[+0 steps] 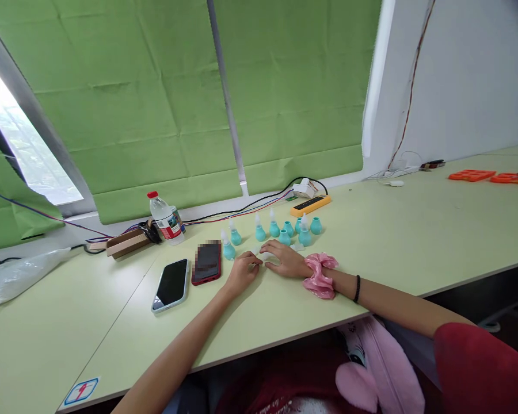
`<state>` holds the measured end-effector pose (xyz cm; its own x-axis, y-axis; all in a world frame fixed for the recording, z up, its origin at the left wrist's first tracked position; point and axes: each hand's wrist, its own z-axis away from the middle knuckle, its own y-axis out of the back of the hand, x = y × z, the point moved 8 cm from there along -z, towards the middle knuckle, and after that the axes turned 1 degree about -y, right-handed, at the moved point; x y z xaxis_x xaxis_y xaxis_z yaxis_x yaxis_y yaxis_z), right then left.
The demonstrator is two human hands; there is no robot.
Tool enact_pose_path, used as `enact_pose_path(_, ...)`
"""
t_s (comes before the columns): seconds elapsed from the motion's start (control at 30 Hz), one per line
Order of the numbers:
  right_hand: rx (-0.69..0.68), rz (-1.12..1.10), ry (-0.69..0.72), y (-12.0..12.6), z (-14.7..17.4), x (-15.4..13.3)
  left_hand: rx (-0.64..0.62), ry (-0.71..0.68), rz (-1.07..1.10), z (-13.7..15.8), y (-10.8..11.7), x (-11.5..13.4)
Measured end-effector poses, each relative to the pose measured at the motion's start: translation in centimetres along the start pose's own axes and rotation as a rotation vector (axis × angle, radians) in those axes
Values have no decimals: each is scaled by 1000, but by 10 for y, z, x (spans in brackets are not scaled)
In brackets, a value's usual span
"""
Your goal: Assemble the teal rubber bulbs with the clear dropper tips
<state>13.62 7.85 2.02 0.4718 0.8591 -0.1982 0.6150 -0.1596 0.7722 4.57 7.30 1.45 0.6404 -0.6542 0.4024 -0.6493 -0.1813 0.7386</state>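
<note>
My left hand (243, 271) rests on the table with its fingers pinched together; what they hold, if anything, is too small to make out. Facing it, my right hand (285, 261) curls its fingers and thumb around a small translucent plastic piece (266, 256). Just beyond the hands stand turquoise squeeze bulbs, several with clear nozzles on top, such as one bulb (229, 250) by my left hand and another bulb (304, 237) behind my right. Others are open-topped, like the bulb (315, 226) at the right end. Another translucent piece (297, 247) lies beside my right hand.
Two phones, a light-cased one (171, 283) and a red-cased one (206, 263), lie left of my hands. Behind stand a water bottle (166, 219), an open cardboard box (129, 244) and a yellow power strip (311, 206) with cables. Orange trays (472, 175) lie far right.
</note>
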Motion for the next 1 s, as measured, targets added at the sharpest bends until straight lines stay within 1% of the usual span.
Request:
enact_pose_path(0.07,19,79,-76,5,-1,8,12,9,3,0,2,-1)
enact_pose_path(0.1,3,128,-116,6,-1,12,22,12,-1,0,3,-1)
enact_pose_path(0.17,-59,221,-177,4,0,20,50,18,-14,0,6,-2)
enact_pose_path(0.23,-116,270,-197,0,2,24,79,29,-32,1,8,-3)
enact_pose_path(0.33,-128,244,-158,-3,3,21,91,41,-54,1,8,-5)
enact_pose_path(0.43,-115,194,-110,-5,3,17,67,35,-60,0,5,-6)
enact_pose_path(0.53,-85,148,-101,-2,3,20,50,25,-56,0,4,-4)
enact_pose_path(0.63,-92,139,-169,0,4,30,48,16,-44,1,5,0)
enact_pose_path(0.73,-163,178,-294,-2,7,41,60,4,-40,1,7,3)
enact_pose_path(0.8,-185,187,-341,-4,8,43,75,-3,-46,1,8,5)
enact_pose_path(0.87,-152,159,-347,-4,7,42,89,-10,-48,1,10,5)
enact_pose_path(1.0,-4,15,-312,-1,3,38,93,-23,-41,2,10,5)
